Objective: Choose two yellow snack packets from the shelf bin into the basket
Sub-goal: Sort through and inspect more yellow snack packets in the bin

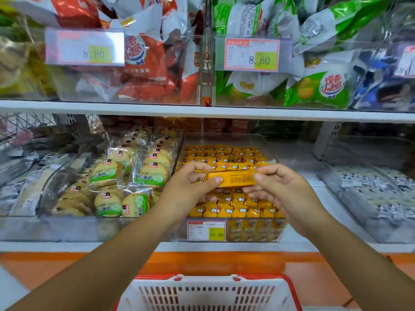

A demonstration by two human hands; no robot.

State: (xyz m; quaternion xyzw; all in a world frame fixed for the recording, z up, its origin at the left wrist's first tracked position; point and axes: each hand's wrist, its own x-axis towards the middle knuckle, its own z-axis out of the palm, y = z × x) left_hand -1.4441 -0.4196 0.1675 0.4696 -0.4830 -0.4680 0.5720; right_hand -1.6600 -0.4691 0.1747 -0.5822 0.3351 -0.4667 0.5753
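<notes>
The yellow snack packet (233, 178) is held clear of the stock, above the middle of the shelf bin (258, 231) and in front of the rows of like packets. Its long axis runs side to side across the view, nearly level, printed back face toward the camera. The left hand (190, 184) pinches the left end between thumb and curled fingers; the right hand (284, 189) pinches the right end in the same way. Both hands are therefore equally near, one at each end. Whether a second packet sits behind the first cannot be determined. The basket (290, 282) lies directly below and nearer the person, between the forearms, so the coming transfer probably runs straight down and back.
</notes>
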